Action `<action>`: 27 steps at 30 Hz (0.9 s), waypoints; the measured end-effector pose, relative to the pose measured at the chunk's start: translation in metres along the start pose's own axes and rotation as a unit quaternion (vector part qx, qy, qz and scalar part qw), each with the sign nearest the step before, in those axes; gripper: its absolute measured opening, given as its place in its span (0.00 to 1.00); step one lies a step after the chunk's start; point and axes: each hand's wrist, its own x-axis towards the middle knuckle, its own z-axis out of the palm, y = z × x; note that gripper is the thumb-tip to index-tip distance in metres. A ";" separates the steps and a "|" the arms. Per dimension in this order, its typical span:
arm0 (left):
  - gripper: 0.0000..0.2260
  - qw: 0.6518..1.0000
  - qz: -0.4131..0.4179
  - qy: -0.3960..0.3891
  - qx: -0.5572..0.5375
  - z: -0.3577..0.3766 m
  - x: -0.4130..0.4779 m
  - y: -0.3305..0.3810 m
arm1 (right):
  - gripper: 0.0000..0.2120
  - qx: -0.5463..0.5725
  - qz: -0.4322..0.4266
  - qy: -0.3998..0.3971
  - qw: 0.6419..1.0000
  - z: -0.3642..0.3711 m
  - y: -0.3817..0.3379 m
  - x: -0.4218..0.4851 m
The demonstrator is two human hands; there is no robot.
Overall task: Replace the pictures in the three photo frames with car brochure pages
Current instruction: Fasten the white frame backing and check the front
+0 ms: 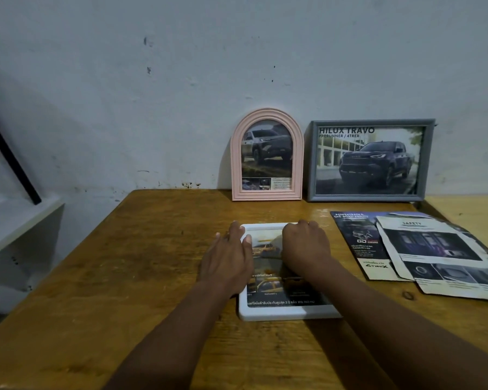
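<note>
Head view, looking forward and down. Takes in a pale, scuffed wall [181, 80] and, butted against it, a worn wooden table [124, 263]; at far left, a white shelf [12, 220] with a black rod [9, 156] slanting down to it.

At the table's back edge, standing against the wall: a grey frame [313, 161], long axis level, holding a dark-pickup page [369, 161] headed HILUX TRAVO. Just left of it, a pink arched frame [235, 164], long axis vertical, holding a second pickup page [265, 153].

On the right, flat on the table: loose brochure pages [440, 257], overlapping.

At centre, flat and face up: a white frame [288, 313], long axis running from the person toward the wall, holding a yellow-car page [268, 285] with text upright to the person.

Left hand [228, 260] flat on that frame's left edge, fingers straight, released. Right hand [304, 243] at its far end, fingers curled at the far rim, tips hidden; cannot tell whether gripping.
</note>
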 end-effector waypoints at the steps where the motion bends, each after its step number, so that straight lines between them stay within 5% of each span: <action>1: 0.24 1.000 0.000 -0.003 -0.002 0.000 0.000 0.000 | 0.13 0.035 0.023 0.007 0.999 0.000 -0.005 0.001; 7: 0.23 1.000 -0.012 0.002 -0.023 0.003 0.004 -0.007 | 0.08 0.191 -0.050 0.007 0.980 0.013 -0.031 0.011; 17: 0.23 1.000 -0.014 -0.007 -0.003 -0.006 -0.004 0.002 | 0.21 0.087 -0.254 -0.020 0.963 0.001 0.023 0.005; 21: 0.22 1.000 -0.004 -0.002 -0.005 -0.007 -0.006 0.004 | 0.21 -0.011 -0.197 -0.024 0.980 -0.008 0.046 -0.011; 27: 0.22 1.000 -0.020 0.000 -0.011 0.001 -0.001 -0.005 | 0.13 0.020 -0.019 -0.003 1.000 -0.004 0.004 -0.030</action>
